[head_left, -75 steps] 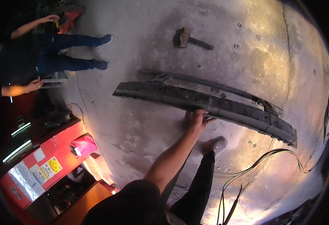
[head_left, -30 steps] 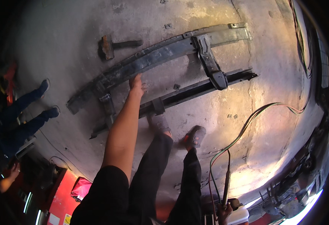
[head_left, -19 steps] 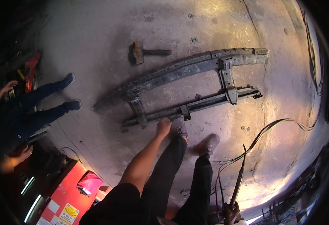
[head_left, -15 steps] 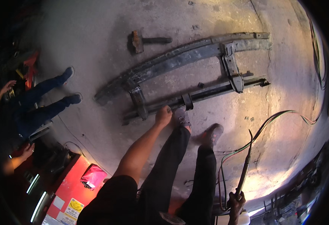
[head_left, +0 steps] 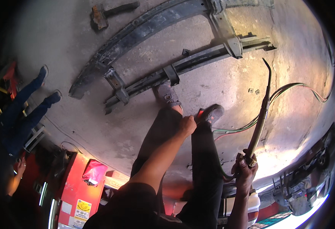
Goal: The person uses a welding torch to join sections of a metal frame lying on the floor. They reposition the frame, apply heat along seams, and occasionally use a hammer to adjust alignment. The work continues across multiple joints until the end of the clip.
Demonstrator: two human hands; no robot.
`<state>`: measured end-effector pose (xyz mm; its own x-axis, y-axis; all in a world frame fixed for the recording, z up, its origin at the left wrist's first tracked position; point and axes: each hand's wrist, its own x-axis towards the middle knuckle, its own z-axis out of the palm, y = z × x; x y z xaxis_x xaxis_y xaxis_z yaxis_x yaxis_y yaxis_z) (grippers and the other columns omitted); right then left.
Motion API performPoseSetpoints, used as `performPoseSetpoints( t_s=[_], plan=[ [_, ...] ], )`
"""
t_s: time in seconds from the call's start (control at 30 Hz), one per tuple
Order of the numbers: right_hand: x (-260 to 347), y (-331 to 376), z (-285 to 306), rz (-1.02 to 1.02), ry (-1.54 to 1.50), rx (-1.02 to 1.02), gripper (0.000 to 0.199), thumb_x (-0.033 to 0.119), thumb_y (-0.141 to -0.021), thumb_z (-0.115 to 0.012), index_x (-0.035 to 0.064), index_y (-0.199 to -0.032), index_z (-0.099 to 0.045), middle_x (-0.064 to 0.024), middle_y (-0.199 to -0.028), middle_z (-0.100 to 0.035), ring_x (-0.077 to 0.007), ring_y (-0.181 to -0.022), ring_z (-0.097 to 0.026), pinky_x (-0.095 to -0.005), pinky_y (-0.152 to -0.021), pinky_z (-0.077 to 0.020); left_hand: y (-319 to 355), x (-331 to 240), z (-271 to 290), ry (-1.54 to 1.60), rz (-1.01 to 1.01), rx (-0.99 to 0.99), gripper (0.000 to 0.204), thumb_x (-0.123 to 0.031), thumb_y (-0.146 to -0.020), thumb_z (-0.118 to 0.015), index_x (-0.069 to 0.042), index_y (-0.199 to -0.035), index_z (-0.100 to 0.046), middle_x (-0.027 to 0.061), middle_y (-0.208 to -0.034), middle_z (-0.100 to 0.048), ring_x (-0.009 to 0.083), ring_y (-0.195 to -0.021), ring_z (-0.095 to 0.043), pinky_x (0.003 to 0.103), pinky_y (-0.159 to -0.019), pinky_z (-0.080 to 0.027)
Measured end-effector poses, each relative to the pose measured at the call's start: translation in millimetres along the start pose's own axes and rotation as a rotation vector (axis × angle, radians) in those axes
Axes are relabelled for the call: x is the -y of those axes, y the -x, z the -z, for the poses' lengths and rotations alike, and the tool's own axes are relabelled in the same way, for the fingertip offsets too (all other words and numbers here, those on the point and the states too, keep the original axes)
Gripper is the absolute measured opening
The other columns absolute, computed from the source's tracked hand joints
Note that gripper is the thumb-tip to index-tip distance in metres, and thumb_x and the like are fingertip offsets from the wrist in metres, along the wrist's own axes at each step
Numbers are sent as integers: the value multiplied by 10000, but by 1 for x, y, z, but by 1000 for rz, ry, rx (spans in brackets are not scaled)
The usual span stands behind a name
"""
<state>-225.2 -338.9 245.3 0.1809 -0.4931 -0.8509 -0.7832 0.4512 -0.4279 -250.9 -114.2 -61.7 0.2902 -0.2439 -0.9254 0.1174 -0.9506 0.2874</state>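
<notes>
My right hand (head_left: 245, 168) is wrapped round the handle of a gas torch (head_left: 262, 118), its long bent tip pointing up and away; no flame shows. My left hand (head_left: 188, 125) is closed in front of my right shoe (head_left: 214, 113). A small red piece (head_left: 200, 113) shows between that hand and the shoe; whether the fingers hold it is unclear. Ahead on the concrete floor lies a dark metal frame (head_left: 144, 37), with a curved beam, a straight bar (head_left: 198, 63) and cross brackets. My left shoe (head_left: 168, 94) is against the straight bar's near side.
A sledgehammer (head_left: 100, 16) with a rusty head lies beyond the frame. Green and red hoses (head_left: 288, 89) loop across the floor at right. Small square metal pieces (head_left: 254, 91) lie near the bar. Another person's legs (head_left: 30, 91) are at left, behind a red cabinet (head_left: 79, 183).
My left hand has left the straight bar and moved right, toward my right shoe. The torch has risen forward in my right hand. The view has shifted, so the frame sits higher.
</notes>
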Motion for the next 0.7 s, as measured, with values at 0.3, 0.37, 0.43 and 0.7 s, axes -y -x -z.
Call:
performPoseSetpoints(
  t_s=[0.3, 0.37, 0.43, 0.7],
  plan=[
    [-70, -61, -35, 177, -456, 40, 748, 281, -779, -866, -31, -1297, -425, -69, -673, -547, -174, -428, -520, -298, -365, -446, -110, -16, -116, -17, 211, -157, 333, -365, -930, -656, -43, -906, -736, 206, -932, -727, 384, -880, -713, 487, -777, -570],
    [-82, -62, -19, 104, -421, 72, 750, 287, -772, -873, -22, -1292, -430, -48, -653, -528, -164, -428, -509, -298, -360, -432, -119, -14, -126, 13, 172, -99, 346, -356, -927, -640, -28, -1003, -720, 222, -994, -711, 393, -953, -685, 488, -829, -543],
    [-102, -67, -3, 77, -366, 91, 748, 309, -769, -876, -33, -1273, -442, -45, -664, -537, -149, -446, -515, -287, -378, -433, -119, -1, -129, 39, 93, -163, 332, -336, -925, -638, -26, -1020, -709, 218, -988, -703, 400, -958, -673, 484, -833, -536],
    [-53, -46, 1, 83, -473, 138, 665, 290, -781, -875, -86, -1175, -493, -83, -729, -614, -147, -507, -585, -267, -453, -475, -45, -24, -26, 112, -171, -440, 178, -188, -844, -624, -11, -868, -627, 204, -820, -657, 424, -805, -646, 514, -731, -504]
  ],
)
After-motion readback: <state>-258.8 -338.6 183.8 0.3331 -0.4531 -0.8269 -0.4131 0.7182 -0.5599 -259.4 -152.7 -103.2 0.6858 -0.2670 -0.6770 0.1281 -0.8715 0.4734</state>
